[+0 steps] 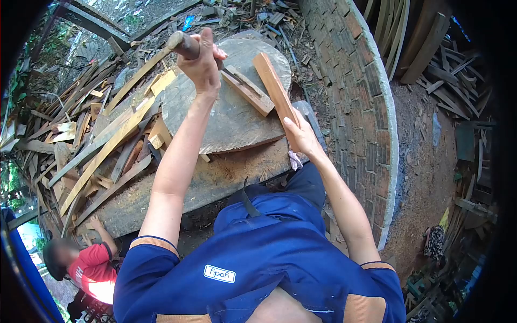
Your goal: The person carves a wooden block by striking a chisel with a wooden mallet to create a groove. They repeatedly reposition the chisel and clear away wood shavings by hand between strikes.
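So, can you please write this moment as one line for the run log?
left hand: shut on tool handle, raised | right hand: shut on wood strip | wood strip rests on round block

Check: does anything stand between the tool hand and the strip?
Nothing visibly blocks it. The left hand grips the tool above the block; the right hand holds the strip tilted on it. One flat offcut lies on the block between them.

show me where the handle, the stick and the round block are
handle (183, 44): head view, on its dark rounded end
stick (271, 81): head view, midway along its top face
block (231, 121): head view, on its bare top face
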Available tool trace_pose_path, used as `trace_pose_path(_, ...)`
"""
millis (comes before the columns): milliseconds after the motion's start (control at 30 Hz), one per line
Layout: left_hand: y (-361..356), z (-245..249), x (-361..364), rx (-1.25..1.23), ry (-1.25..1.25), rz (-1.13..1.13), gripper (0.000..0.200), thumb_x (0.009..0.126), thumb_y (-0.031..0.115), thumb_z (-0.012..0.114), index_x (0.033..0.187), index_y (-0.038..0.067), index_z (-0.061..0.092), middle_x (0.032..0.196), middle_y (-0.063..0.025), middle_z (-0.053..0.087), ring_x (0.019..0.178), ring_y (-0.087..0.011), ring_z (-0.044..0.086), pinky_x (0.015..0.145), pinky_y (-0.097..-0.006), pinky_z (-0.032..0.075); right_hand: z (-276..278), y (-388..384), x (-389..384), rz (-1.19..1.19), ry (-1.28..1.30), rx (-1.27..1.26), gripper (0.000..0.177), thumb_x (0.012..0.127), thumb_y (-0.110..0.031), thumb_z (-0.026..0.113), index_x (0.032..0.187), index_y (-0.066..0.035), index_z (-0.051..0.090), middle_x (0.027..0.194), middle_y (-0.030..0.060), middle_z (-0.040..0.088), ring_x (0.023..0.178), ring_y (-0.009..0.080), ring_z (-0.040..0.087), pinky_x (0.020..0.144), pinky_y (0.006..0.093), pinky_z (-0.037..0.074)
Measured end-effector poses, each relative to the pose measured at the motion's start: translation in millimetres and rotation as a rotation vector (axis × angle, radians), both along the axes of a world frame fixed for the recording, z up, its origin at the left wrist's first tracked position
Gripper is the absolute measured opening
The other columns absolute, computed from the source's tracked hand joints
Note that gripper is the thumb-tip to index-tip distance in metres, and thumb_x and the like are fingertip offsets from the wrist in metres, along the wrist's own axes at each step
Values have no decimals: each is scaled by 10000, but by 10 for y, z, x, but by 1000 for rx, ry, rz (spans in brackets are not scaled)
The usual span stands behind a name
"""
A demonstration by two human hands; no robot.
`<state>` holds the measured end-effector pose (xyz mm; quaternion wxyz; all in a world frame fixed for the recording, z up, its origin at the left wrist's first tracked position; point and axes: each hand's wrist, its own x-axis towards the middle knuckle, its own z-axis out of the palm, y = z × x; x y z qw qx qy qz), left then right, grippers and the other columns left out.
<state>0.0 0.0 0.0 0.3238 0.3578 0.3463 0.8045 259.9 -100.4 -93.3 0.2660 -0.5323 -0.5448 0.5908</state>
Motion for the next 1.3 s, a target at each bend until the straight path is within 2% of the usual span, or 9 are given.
trace_pose_path(100, -44, 49, 48, 18, 46, 40, 230, 913, 151, 704, 916, 46, 500, 572, -43, 538, 478, -138, 537, 491, -331, 510, 149, 169, -40, 41, -69, 111, 751, 902, -492, 594, 1498, -98, 363, 1365, 144, 527, 1205, 216, 515, 1028, 408, 400)
trace_pose_path(167, -172, 54, 107, 5, 21, 64, 220, 910, 137, 706, 895, 48, 506, 569, -41, 532, 477, -134, 534, 494, -323, 507, 851, 275, -146, 102, -228, -132, 607, 963, -319, 505, 1502, -102, 332, 1254, 195, 593, 975, 212, 632, 840, 396, 522)
trace_pose_path(400, -262, 54, 312, -21, 118, 113, 188, 894, 106, 719, 843, 59, 545, 642, -26, 594, 512, -102, 577, 485, -236, 477, 2256, 345, -512, 51, 3, 880, 565, 956, -280, 545, 1484, -174, 375, 1167, 238, 640, 854, 283, 679, 751, 414, 559)
trace_pose_path(567, -93, -200, 336, 166, 367, 246, 176, 871, 115, 752, 851, 62, 585, 703, 11, 608, 531, -57, 566, 471, -202, 460, 2461, 193, -367, 360, -734, 998, 546, 933, -320, 606, 1447, -260, 432, 755, 158, 632, 692, 333, 675, 645, 439, 550)
trace_pose_path(667, -256, 76, 420, 11, 161, 86, 131, 836, 15, 710, 880, 55, 593, 740, 3, 634, 602, -69, 596, 542, -210, 498, 2612, 146, -313, 274, -643, 1060, 562, 948, -255, 568, 1477, -170, 400, 1009, 154, 709, 768, 250, 709, 743, 408, 591)
trace_pose_path(767, -270, 15, 386, -112, 218, 29, 157, 816, -26, 682, 933, 48, 607, 772, -9, 660, 659, -84, 633, 601, -215, 527, 2479, 115, -384, 130, -193, 1067, 582, 949, -270, 575, 1489, -183, 378, 978, 159, 714, 769, 259, 708, 747, 411, 593)
trace_pose_path(833, -219, 26, 445, 159, 238, 206, 123, 854, 47, 731, 900, 50, 617, 719, 3, 633, 608, -76, 618, 542, -209, 495, 2442, 108, -295, 387, -749, 801, 557, 968, -313, 535, 1492, -217, 370, 961, 189, 710, 780, 286, 711, 781, 456, 571)
trace_pose_path(1000, -296, -3, 267, -70, 154, 14, 125, 849, 71, 748, 894, 70, 632, 742, -18, 666, 616, -77, 628, 543, -207, 513, 1943, 34, -189, 155, -345, 639, 575, 939, -350, 551, 1469, -198, 386, 1052, 240, 681, 910, 369, 688, 826, 447, 533)
trace_pose_path(1300, -151, -128, -311, -70, -256, 89, 232, 863, 172, 760, 937, 88, 557, 642, -15, 578, 558, -128, 569, 620, -314, 545, 433, -247, -11, 84, -110, 176, 596, 942, -370, 537, 1455, -104, 396, 1157, 209, 640, 1065, 305, 628, 951, 408, 453)
